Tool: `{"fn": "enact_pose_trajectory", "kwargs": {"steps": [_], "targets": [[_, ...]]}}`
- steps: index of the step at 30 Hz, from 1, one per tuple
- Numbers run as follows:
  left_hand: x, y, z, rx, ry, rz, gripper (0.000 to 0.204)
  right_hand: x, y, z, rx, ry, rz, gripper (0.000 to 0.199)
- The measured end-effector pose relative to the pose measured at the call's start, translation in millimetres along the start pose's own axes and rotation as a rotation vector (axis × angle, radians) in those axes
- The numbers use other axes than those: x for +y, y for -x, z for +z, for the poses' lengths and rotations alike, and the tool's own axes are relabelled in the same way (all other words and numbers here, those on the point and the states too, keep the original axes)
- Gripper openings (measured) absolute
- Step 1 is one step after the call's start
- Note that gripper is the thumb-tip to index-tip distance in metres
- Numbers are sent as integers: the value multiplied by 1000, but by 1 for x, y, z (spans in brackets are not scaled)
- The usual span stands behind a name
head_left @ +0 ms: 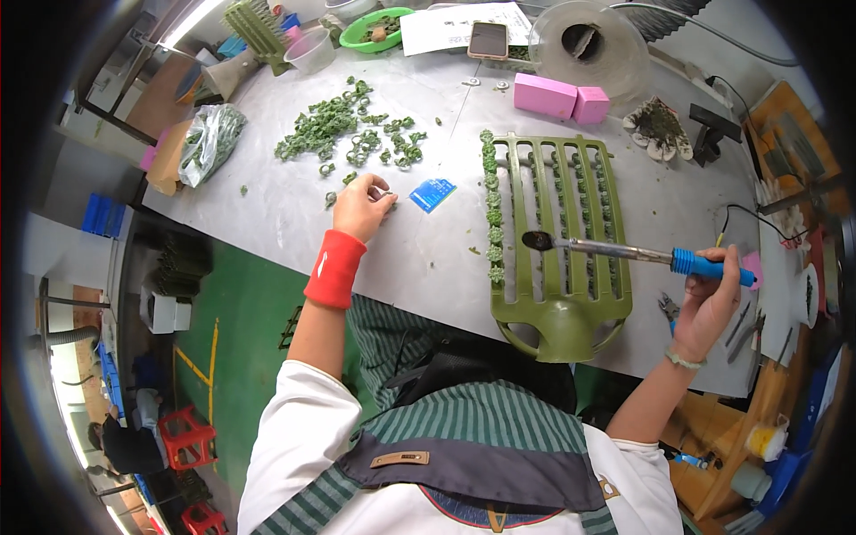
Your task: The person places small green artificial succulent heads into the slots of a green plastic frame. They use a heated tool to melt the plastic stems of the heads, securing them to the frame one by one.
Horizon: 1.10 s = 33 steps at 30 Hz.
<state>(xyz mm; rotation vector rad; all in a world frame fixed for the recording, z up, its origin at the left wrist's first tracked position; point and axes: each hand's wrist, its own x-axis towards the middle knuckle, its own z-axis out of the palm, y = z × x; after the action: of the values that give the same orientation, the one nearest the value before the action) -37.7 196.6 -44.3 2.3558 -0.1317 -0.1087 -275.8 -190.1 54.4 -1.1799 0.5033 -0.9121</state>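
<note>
Right of the green rack (562,312), the right hand (704,299) gripped a blue-handled tool (629,252) over it; dipping risked dislodging seated rosettes (495,236). Left of it, the left hand (364,207) was curled, grip undeterminable; farther left lay loose green pieces (323,125).

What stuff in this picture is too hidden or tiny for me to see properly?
All in the head view:
- Whether the left hand pinches anything: too small to tell.
- Part of the blue handle: covered by the right hand.
- Exact shapes inside the plastic bag: blurred by crinkled plastic.
- The far-off person's work: too small.
</note>
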Motion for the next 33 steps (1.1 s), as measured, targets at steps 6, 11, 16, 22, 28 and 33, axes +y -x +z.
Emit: {"fn": "enact_pose_trajectory", "kwargs": {"steps": [6, 11, 16, 22, 28, 33], "targets": [[43, -9, 2, -117, 242, 210, 15, 11, -19, 20, 49, -19, -9, 31], [121, -17, 29, -256, 338, 347, 22, 34, -37, 36, -33, -36, -35, 26], [143, -43, 62, -59, 104, 644, 20, 56, -51, 47, -86, -23, -39, 27], [141, -58, 90, 15, -73, 673, 20, 72, -58, 54, -113, -37, 20, 28], [140, -61, 101, 5, -71, 692, 20, 80, -58, 59, -111, -37, 38, 28], [132, -62, 96, 20, -83, 692, 19, 68, -57, 53, -86, 37, -19, 27]]}}
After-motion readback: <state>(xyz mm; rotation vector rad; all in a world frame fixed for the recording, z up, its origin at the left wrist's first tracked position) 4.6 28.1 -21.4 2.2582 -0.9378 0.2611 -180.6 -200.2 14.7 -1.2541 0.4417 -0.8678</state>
